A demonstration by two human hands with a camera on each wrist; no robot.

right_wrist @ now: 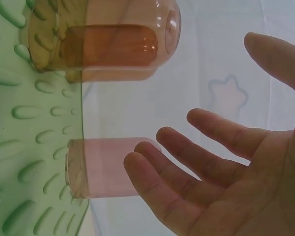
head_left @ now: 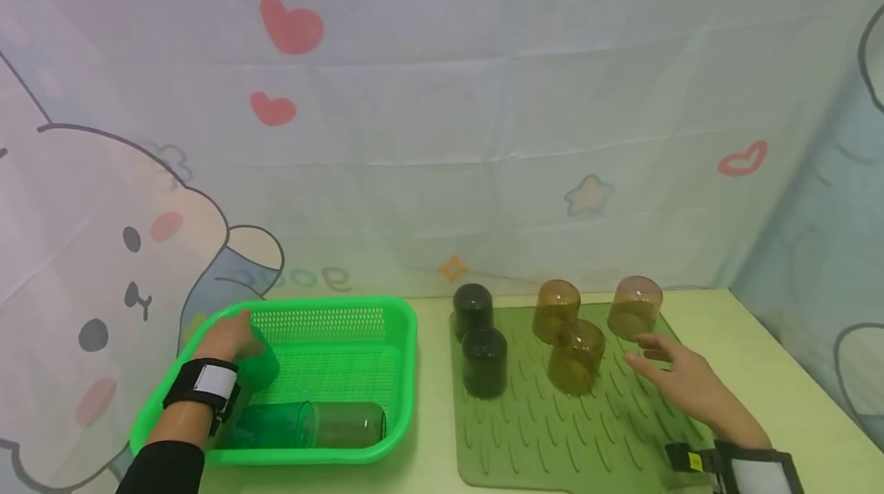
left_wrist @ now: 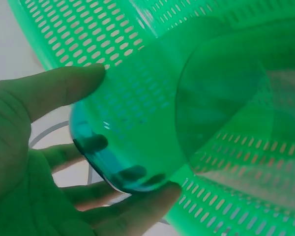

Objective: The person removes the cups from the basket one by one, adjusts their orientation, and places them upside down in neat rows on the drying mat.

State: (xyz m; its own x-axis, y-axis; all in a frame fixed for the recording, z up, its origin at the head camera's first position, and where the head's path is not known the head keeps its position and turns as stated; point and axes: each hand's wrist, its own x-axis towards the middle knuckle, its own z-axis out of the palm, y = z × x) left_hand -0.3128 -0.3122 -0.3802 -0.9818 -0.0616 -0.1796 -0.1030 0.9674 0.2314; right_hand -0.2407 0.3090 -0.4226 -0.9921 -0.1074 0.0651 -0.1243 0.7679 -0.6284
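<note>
Inside the left part of the green plastic basket [head_left: 409, 371], my left hand [head_left: 228, 339] holds a see-through green cup [left_wrist: 132, 128] by its base end, thumb on one side and fingers on the other. Two more cups lie on their sides along the basket's near wall: a teal-green cup [head_left: 272, 425] and a greyish cup [head_left: 348, 425]. Over the right side of the green mat [head_left: 511, 448], my right hand [head_left: 680, 379] holds nothing, its fingers spread and relaxed. Nearest to it stands an upside-down pink cup [head_left: 635, 304].
Two dark cups, one behind [head_left: 473, 310] and one in front [head_left: 485, 363], stand upside down on the mat's left side. Two amber cups, a rear one [head_left: 555, 310] and a front one [head_left: 577, 360], stand mid-mat. A printed cloth [head_left: 442, 133] hangs behind the table.
</note>
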